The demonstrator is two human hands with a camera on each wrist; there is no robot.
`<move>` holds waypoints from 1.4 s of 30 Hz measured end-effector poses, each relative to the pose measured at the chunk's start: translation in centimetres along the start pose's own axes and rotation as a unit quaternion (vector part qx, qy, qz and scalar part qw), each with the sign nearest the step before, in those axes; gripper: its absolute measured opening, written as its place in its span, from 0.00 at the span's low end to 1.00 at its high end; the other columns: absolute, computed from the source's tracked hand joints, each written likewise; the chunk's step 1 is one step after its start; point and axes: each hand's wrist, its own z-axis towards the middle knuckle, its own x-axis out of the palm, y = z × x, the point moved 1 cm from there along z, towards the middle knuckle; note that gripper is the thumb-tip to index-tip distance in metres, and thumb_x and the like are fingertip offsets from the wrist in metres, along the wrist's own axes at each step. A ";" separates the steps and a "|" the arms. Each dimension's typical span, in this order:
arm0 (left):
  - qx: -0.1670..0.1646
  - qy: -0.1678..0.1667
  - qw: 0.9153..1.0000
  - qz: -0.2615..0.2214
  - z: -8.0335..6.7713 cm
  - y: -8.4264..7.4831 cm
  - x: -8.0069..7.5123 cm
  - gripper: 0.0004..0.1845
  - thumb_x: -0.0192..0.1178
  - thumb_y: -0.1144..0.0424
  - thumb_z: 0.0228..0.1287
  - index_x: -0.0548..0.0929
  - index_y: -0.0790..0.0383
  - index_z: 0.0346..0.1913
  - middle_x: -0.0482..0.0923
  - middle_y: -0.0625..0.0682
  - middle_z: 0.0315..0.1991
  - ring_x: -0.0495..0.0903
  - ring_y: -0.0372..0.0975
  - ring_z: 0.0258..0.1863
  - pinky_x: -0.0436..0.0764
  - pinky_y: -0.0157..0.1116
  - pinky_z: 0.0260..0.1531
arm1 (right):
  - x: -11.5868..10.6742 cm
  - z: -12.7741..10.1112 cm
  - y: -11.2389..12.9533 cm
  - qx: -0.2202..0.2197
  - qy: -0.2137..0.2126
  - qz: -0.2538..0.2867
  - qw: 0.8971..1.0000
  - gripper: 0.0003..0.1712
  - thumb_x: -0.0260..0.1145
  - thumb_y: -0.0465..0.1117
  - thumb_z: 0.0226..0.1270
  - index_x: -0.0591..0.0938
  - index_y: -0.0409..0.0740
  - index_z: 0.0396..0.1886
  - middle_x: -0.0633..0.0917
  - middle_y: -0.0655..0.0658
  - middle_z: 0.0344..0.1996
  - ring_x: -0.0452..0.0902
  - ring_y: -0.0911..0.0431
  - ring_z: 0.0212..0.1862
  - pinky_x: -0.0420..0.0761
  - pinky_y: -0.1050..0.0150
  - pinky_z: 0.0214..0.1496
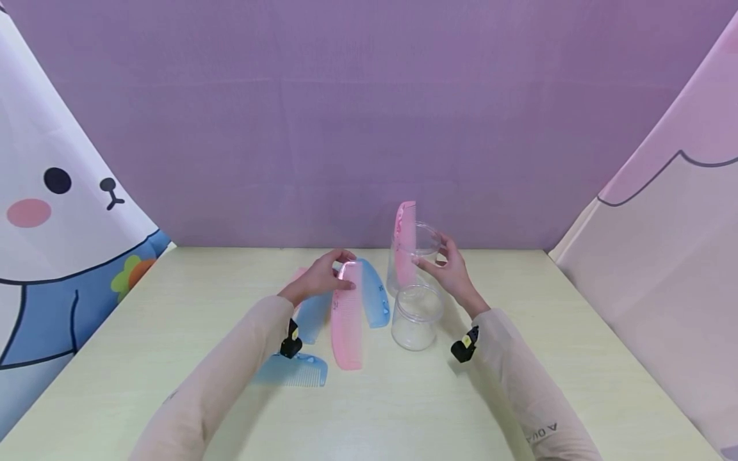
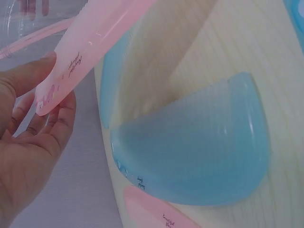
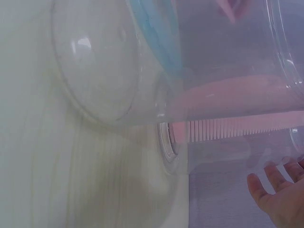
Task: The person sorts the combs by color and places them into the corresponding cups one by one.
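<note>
My left hand (image 1: pixel 319 275) pinches a pink comb (image 1: pixel 348 326) near its upper end, thumb on one side and fingers on the other. In the left wrist view, that pink comb (image 2: pixel 95 52) slants above a blue comb (image 2: pixel 199 147) on the table. At the back, a tall clear plastic jar (image 1: pixel 426 246) has another pink comb (image 1: pixel 406 224) standing upright in it, its top above the rim. Around the right side of this jar, my right hand (image 1: pixel 452 272) curves its thumb and fingers; its fingertips (image 3: pixel 259 187) show along the wall in the right wrist view.
A second clear jar (image 1: pixel 416 326) stands just in front of the tall one. One blue comb (image 1: pixel 375 294) lies between the held comb and the jars. Another blue comb (image 1: pixel 296 370) lies near my left forearm. A purple cloth (image 1: pixel 369 128) hangs behind the table.
</note>
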 end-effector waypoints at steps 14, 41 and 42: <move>0.004 -0.023 0.998 -0.058 0.0 -1.3 -1.2 0.25 0.59 0.64 0.60 0.66 0.54 0.61 0.68 0.55 0.54 0.75 0.47 0.47 0.81 0.37 0.44 | 0.1 0.4 -0.3 0.017 -0.002 -0.004 1.000 0.51 0.69 0.56 0.51 0.52 0.47 0.69 0.60 0.43 0.68 0.57 0.47 0.67 0.66 0.51 0.65; 0.141 -0.140 0.974 -0.110 1.4 -7.4 -5.4 0.23 0.55 0.77 0.57 0.69 0.64 0.57 0.73 0.63 0.49 0.77 0.51 0.37 0.80 0.35 0.36 | 0.2 0.7 -0.8 0.015 0.006 0.007 1.000 0.51 0.68 0.56 0.51 0.51 0.51 0.70 0.59 0.45 0.69 0.55 0.47 0.69 0.64 0.50 0.66; 0.144 -0.147 0.973 -0.107 1.1 -8.0 -5.6 0.23 0.55 0.76 0.57 0.69 0.65 0.57 0.73 0.64 0.49 0.77 0.52 0.38 0.81 0.36 0.37 | 0.2 0.8 -0.8 0.015 0.006 0.007 1.000 0.51 0.68 0.56 0.51 0.52 0.51 0.70 0.59 0.46 0.69 0.55 0.47 0.69 0.64 0.50 0.66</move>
